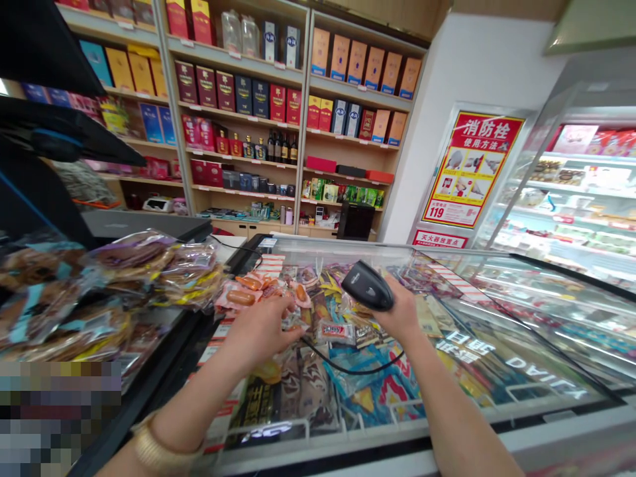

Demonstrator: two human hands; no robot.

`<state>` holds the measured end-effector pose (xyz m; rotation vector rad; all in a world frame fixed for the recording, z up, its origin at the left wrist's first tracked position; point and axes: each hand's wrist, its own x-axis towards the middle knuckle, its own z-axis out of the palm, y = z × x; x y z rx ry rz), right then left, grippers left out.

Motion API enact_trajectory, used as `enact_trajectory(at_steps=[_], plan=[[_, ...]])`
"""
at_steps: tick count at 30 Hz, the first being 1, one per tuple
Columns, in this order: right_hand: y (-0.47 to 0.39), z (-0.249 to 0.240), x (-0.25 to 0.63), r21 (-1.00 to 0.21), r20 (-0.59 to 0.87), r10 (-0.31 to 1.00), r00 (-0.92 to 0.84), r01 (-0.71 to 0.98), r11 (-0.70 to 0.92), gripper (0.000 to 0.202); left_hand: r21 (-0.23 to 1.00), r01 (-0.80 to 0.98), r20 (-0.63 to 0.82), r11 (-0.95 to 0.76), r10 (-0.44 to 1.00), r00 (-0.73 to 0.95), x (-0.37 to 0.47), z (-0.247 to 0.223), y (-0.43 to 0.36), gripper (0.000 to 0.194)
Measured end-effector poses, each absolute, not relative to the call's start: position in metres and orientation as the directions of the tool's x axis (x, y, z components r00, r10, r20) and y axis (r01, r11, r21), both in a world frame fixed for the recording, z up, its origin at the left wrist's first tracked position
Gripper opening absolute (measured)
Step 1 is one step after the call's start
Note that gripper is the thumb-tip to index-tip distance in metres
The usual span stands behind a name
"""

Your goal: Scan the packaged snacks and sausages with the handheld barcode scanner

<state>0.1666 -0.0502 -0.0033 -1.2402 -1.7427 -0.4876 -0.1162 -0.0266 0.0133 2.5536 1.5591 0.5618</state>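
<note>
My right hand [401, 310] grips a black barcode scanner [368, 286], its head pointing left over the glass lid of a chest freezer [497, 344]. A black cable [348, 366] runs from the scanner across the glass. My left hand [261, 331] rests fingers down on small snack packets [303, 311] lying on the glass, pinching a clear sausage packet. More sausage packets [243, 291] lie just beyond it. A gold bracelet [149, 447] sits on my left wrist.
A pile of bagged baked goods [114, 285] sits on the counter at left under black monitors [44, 132]. Shelves of boxed bottles [278, 99] fill the back wall. A refrigerated display case [581, 199] stands at right beside a red fire-hydrant poster [472, 169].
</note>
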Motion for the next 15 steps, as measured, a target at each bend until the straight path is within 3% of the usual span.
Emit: enact_trajectory(at_steps=[4,7,9,11,13,15], plan=[[-0.049,-0.006,0.165,-0.171,0.851,0.519,-0.088,0.887,0.43,0.018,0.142,0.904,0.07,-0.404,0.915,0.398,-0.115,0.015,-0.035,0.031],[-0.048,-0.006,0.165,-0.177,0.846,0.525,-0.095,0.878,0.445,0.018,0.204,0.887,0.083,-0.414,0.91,0.405,-0.112,0.008,-0.035,0.024],[-0.048,-0.006,0.165,-0.175,0.846,0.523,-0.101,0.875,0.452,0.018,0.348,0.841,0.117,-0.414,0.909,0.4,-0.11,0.004,-0.031,0.013],[-0.048,-0.005,0.166,-0.172,0.849,0.519,-0.102,0.875,0.452,0.018,0.581,0.716,0.131,-0.387,0.913,0.387,-0.109,0.005,-0.026,0.013],[-0.049,-0.005,0.165,-0.176,0.849,0.52,-0.097,0.876,0.449,0.017,0.831,0.485,0.096,-0.273,0.928,0.36,-0.107,0.008,-0.023,0.018],[-0.049,-0.006,0.165,-0.179,0.844,0.527,-0.101,0.873,0.454,0.019,0.977,0.197,0.01,-0.081,0.942,0.335,-0.106,0.013,-0.022,0.026]])
